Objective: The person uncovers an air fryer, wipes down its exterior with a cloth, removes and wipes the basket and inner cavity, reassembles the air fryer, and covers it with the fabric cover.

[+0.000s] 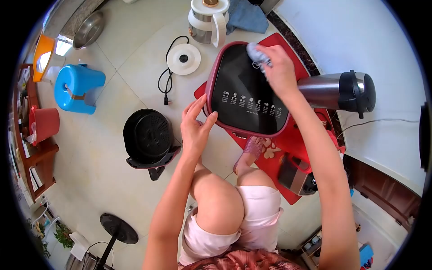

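Observation:
A dark red air fryer [247,105] with a glossy black top stands before me, a row of white icons printed near its front edge. My right hand [280,71] is closed around a crumpled grey cloth [258,55], which presses on the far right part of that top. At the fryer's left side, my left hand [197,123] touches the rim with outstretched fingers, the thumb apart at the near corner. The fryer's black basket [147,137], with a perforated bottom and a handle, sits on the floor left of this hand.
A steel thermos [330,92] lies right of the fryer on a red mat [294,198]. Beyond are a white-handled kettle [208,22], its round corded base [183,59] and a blue cloth [246,17]. A blue stool [78,89] and black round stand [118,228] are left.

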A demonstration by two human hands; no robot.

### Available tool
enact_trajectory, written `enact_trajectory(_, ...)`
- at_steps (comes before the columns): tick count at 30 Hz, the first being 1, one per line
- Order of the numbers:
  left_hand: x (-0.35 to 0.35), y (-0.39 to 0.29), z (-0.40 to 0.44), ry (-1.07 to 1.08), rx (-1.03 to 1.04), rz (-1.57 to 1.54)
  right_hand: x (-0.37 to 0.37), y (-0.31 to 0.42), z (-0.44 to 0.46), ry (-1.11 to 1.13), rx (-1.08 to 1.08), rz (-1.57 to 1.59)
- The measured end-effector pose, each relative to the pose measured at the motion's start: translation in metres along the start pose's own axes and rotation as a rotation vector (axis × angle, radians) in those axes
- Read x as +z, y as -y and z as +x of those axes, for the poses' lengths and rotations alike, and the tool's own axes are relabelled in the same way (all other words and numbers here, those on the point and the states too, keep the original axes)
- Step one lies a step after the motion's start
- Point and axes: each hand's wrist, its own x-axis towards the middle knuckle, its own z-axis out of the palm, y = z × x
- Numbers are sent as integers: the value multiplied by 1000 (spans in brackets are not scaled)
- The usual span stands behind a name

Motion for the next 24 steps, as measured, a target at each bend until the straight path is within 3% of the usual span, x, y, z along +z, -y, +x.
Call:
enact_trajectory(3, 2, 0, -1, -2, -4, -14, 0, 44, -29, 256, -121, 0)
enact_trajectory(6, 0, -5, 1, 6, -21, -19, -11, 43, -31, 377, -231, 167)
enact_trajectory(9, 0, -2, 0, 4, -19, -14, -8, 3, 13, 22, -16, -22)
enact_trajectory(12, -1, -3, -1, 13, -45, -16, 20, -6, 30, -12, -59, 1)
enact_trajectory(17, -3, 4, 4, 33, 4, 33, 22, 52, -14, 224, -228, 173)
enact_trajectory(20, -14, 7, 7, 154, -223, -200, -11, 58, -60, 451, -263, 263)
enact_trajectory(23, -26, 5, -3, 70, -152, -25, -60, 58, -108, 678, -235, 188)
enact_trajectory(24, -29, 0, -9, 1, 72, 170, -79, 55, -120, 816, -178, 86)
